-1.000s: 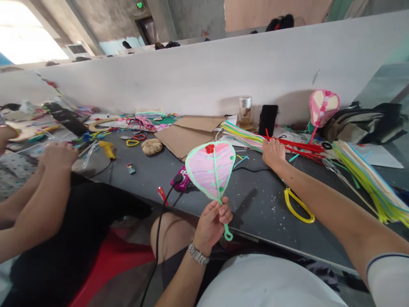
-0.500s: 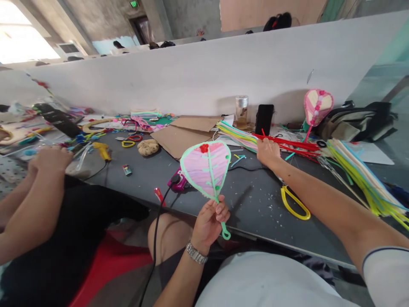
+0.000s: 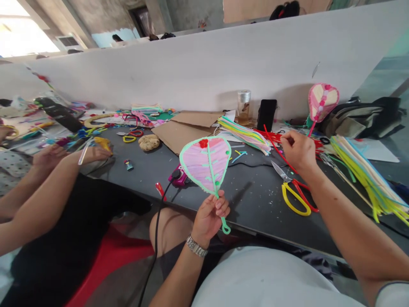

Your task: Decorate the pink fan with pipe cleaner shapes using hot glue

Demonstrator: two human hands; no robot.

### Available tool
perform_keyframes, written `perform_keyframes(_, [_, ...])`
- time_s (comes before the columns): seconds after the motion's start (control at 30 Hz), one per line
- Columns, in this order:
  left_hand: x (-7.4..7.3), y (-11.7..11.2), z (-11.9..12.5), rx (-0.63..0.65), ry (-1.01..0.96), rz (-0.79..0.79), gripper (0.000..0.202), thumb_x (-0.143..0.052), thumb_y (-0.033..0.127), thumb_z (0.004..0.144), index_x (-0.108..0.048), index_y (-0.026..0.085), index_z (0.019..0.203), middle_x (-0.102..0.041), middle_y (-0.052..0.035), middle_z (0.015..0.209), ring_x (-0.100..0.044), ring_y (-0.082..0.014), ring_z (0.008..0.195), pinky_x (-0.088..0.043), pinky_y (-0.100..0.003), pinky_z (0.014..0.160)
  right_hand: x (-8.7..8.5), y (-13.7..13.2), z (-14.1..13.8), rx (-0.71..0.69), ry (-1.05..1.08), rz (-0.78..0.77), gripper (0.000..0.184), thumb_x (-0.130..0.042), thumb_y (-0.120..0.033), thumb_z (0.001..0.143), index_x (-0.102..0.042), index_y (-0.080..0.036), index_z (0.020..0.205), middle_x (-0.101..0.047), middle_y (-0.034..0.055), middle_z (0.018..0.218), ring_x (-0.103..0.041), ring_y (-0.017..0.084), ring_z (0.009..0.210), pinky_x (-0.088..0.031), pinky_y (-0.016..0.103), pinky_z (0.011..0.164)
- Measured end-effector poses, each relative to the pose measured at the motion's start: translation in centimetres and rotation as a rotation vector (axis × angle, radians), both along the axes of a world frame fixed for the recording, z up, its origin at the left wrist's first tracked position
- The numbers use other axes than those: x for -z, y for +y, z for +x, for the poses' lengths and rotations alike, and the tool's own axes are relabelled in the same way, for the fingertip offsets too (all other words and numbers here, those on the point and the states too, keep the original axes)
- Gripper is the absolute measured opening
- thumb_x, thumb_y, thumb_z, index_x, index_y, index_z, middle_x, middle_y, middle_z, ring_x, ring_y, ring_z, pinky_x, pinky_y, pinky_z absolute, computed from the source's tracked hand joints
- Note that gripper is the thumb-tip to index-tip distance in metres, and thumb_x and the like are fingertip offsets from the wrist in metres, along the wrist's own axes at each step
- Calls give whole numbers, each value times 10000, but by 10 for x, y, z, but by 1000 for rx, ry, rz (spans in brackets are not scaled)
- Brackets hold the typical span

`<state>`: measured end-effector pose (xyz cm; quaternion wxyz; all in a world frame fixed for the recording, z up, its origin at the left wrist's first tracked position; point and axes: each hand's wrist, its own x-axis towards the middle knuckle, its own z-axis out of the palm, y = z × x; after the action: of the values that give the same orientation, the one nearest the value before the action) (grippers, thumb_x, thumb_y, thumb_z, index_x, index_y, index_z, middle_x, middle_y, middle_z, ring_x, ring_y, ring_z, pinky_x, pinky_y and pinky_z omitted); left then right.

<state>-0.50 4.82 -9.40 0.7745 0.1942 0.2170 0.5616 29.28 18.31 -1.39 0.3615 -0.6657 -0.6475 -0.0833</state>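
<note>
The leaf-shaped fan (image 3: 198,165) tilts above the tabletop (image 3: 249,209) edge, its green handle clasped in the left hand (image 3: 211,212). Next comes a pastel bundle (image 3: 246,135), then the right hand (image 3: 298,149), apart, seemingly pinching a red stem (image 3: 271,137): apparently the picking-out step. Bringing it fanward calls for clearing the scissors (image 3: 285,177) beneath.
</note>
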Motion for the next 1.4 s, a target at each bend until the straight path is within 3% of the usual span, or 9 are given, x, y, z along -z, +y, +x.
perform_keyframes(0.2, [-1,-2,-1,-2,30,-4,216,-816,275,823,-705,123,929,-305,71,674,-276,-43,538,-308,-189,522,16,-12,31,48,142,133,135,-564,-259,872,-680,-194,854,-714,71,780,-652,228,719,-460,338,709])
perform_keyframes(0.43, [-3,-4,-3,7,15,-10,149,-777,235,863,-715,134,954,-337,68,685,-317,-35,548,-361,-184,527,5,-15,72,210,168,279,157,-489,-209,867,-642,-197,901,-718,75,864,-660,220,787,-504,340,769])
perform_keyframes(0.6, [-7,-5,-1,12,44,0,145,-777,237,863,-691,163,953,-355,62,705,-339,-44,567,-364,-191,531,3,-18,72,209,174,280,176,-459,-209,884,-630,-191,920,-712,87,906,-665,219,838,-505,328,787])
perform_keyframes(0.77, [-10,-5,2,-3,102,29,190,-799,245,841,-673,173,962,-377,57,710,-353,-53,581,-358,-196,536,8,-16,66,209,121,166,218,-451,-197,902,-659,-171,964,-726,101,942,-667,219,879,-491,316,830])
perform_keyframes(0.93, [-8,-4,3,-14,175,69,182,-806,276,834,-678,182,923,-437,44,700,-394,-67,595,-366,-208,548,14,-12,67,324,41,-113,293,-437,-175,927,-690,-164,1076,-751,119,1045,-676,237,947,-480,319,849])
perform_keyframes(1.1, [-2,-4,4,-18,362,156,244,-814,337,821,-717,187,986,-561,6,722,-500,-109,647,-406,-241,595,26,-6,64,363,-4,-276,254,-487,-183,923,-739,-179,959,-765,128,993,-679,264,914,-468,332,813])
perform_keyframes(1.4, [-10,-11,13,66,746,323,242,-784,385,847,-729,150,869,-669,-37,761,-588,-143,702,-452,-252,668,44,1,38,223,-89,-463,202,-570,-255,930,-765,-203,932,-772,104,973,-701,240,924,-477,297,800])
